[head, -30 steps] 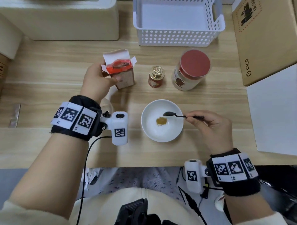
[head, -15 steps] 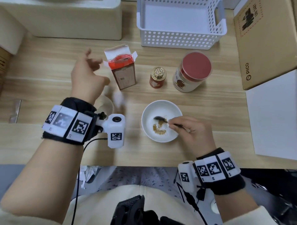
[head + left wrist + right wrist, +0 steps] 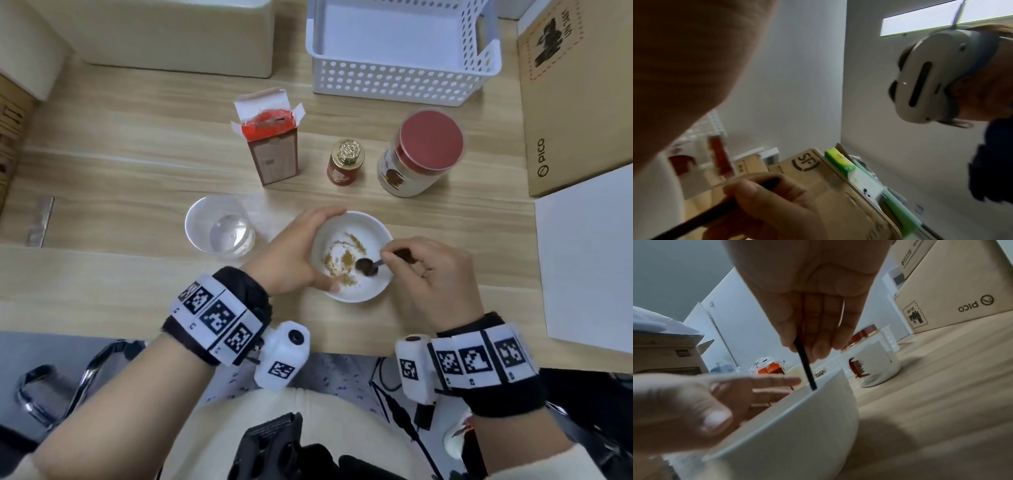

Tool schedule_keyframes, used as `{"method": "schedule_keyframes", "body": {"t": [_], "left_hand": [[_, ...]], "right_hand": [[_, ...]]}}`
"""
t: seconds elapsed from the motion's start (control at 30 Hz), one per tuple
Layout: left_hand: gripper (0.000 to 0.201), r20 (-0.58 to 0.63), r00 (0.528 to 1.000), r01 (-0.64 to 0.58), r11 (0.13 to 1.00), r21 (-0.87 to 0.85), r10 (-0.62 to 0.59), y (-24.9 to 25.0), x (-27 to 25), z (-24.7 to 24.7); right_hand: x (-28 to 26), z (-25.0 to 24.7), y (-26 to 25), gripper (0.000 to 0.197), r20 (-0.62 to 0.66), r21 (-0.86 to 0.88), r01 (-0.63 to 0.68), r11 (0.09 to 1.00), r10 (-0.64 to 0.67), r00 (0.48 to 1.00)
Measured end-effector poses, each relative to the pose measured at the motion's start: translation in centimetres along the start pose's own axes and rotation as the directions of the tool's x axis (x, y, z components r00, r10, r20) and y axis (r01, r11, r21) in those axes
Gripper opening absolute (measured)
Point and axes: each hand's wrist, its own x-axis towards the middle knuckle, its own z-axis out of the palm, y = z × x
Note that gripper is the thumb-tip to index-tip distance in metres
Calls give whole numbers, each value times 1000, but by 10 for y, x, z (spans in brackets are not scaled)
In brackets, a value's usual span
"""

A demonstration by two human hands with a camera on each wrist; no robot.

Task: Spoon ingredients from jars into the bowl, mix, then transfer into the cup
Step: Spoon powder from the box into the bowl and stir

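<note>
Wooden tabletop [image 3: 102,164] seen from the head view, with a white perforated basket [image 3: 404,82] at the upper centre and cardboard boxes along the right edge. Centre of frame: white bowl [image 3: 371,226] holding a thin scatter of brown granules [image 3: 346,257]. The left hand [image 3: 294,253] cups the bowl's left rim, fingers curved along the far edge and thumb at the near edge. The right hand [image 3: 428,274] pinches the dark handle of a small spoon [image 3: 368,266] between thumb and fingertips, its scoop down among the granules at the bowl's lower right. Behind the bowl stand an opened carton [image 3: 274,150] with an orange inner bag, a small gold-capped jar [image 3: 345,162] and a large red-lidded jar [image 3: 419,154], both lidded. A clear cup [image 3: 219,226] at centre left appears to hold no granules. Judged stage: at least one ingredient is in and mixing is under way; whether the two lidded jars have contributed cannot be told. Transfer into the cup remains.
</note>
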Motion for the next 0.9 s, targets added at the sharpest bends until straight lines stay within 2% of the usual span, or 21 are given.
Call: {"method": "schedule_keyframes", "body": {"t": [0.1,0.13,0.2,0.3,0.43,0.5,0.57,0.6,0.7,0.8,0.9], "left_hand": [[131,115,993,14,993,-118,0,-20,-2,9],[135,104,994,-11,992,-130,25,-24,-2,13],[138,43,997,-55,979,-194,64,-30,1,20],[136,-24,997,-81,970,-228,77,-36,6,24],[134,-74,993,-109,970,-216,95,-43,7,27],[131,-95,992,-105,966,-237,84,-45,8,30],[134,-105,992,-93,960,-264,67,-46,9,31],[134,-108,992,-92,959,-270,64,-47,9,32],[127,-125,988,-121,967,-225,95,-47,11,31],[124,-142,983,-142,966,-214,113,-48,12,32],[125,-138,985,-136,962,-237,105,-51,12,33]], "right_hand": [[-2,10,-7,20,142,113,-7,994,-9,990],[-2,14,-7,20,171,97,12,995,-29,985],[0,13,-4,19,147,0,41,999,-40,988],[0,0,-2,23,52,-112,6,994,0,999],[-3,10,-14,22,189,-6,-32,999,33,981],[-1,9,-12,23,167,-81,-14,997,27,986],[1,1,-8,25,90,-163,-22,986,37,995],[1,-2,-7,26,78,-167,-37,985,50,996],[1,0,-11,28,144,-124,-66,990,83,986],[1,0,-11,27,96,-193,-46,980,65,993],[3,-5,-11,29,132,-117,-102,988,118,984]]}}
